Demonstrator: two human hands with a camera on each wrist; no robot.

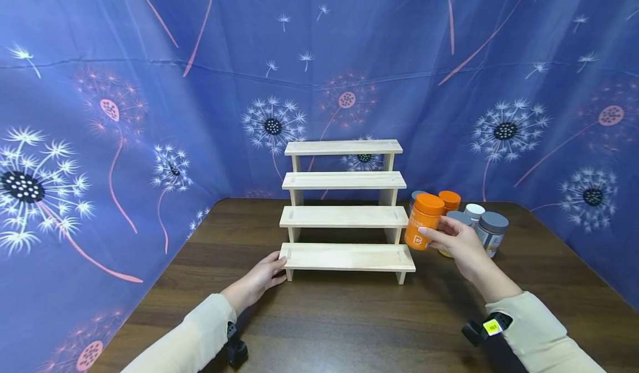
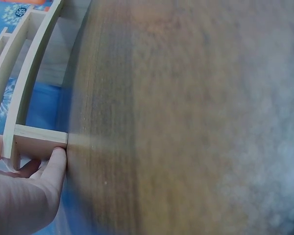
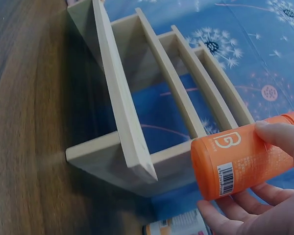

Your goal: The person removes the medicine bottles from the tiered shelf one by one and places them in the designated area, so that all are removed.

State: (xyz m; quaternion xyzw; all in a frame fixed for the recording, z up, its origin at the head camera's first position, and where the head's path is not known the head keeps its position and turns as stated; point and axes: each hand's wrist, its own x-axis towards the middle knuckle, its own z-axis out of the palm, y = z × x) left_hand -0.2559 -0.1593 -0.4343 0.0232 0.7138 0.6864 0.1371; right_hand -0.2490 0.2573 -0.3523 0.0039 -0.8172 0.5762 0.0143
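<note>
A pale wooden stepped rack (image 1: 344, 216) with several shelves stands on the brown table. My left hand (image 1: 260, 278) holds the left end of its lowest shelf, thumb on top; in the left wrist view, fingers (image 2: 55, 164) lie against the end support. An orange bottle (image 1: 423, 223) with an orange lid is in my right hand (image 1: 456, 245), just off the rack's right side. The right wrist view shows the thumb on one side of the bottle (image 3: 235, 164) and the fingers around the other, its barcode and white logo visible.
Behind my right hand stand several bottles: one with an orange lid (image 1: 450, 198), one with a white lid (image 1: 474, 211), and grey-lidded ones, the nearest a grey-lidded bottle (image 1: 492, 230). A blue dandelion-print cloth (image 1: 199, 112) hangs behind the dark wood table (image 1: 319, 323).
</note>
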